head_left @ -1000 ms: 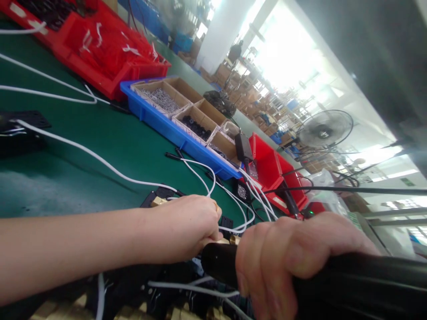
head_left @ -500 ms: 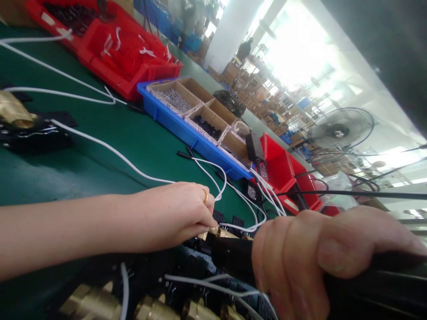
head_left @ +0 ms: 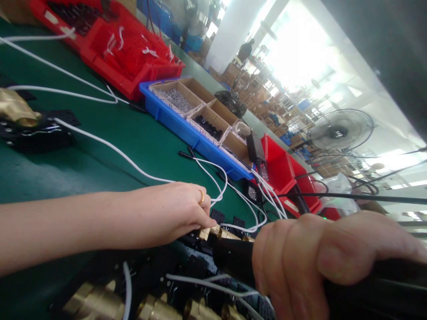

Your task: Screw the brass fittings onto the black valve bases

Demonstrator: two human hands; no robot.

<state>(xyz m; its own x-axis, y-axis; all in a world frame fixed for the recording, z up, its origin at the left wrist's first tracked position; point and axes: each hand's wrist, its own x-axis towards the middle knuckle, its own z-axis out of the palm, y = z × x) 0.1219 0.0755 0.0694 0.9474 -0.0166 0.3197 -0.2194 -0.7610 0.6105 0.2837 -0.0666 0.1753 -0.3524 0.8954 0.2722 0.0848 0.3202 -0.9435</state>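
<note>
From the right, my right hand (head_left: 296, 262) wraps around a thick black electric screwdriver (head_left: 233, 255), whose nose points left. My left hand (head_left: 187, 206), with a ring on one finger, is closed at a brass valve (head_left: 204, 233) just beyond that nose; its fingertips are partly hidden. The screwdriver's tip and its contact point cannot be made out. Nearer to me, several brass valves (head_left: 96, 302) on black bases lie in a row with white cables (head_left: 213, 286). Another brass valve (head_left: 16, 106) on a black base stands at the far left.
A blue tray (head_left: 187, 133) holds cardboard boxes of screws and small black parts. Red bins (head_left: 133, 75) stand behind left, one filled with red pieces; another red bin (head_left: 276, 164) stands right. White cables (head_left: 116, 151) cross the green table. A fan (head_left: 340, 131) stands beyond.
My left hand has shifted slightly left, and more of the brass valve shows at its fingertips. The right hand keeps its grip on the screwdriver, nearly still.
</note>
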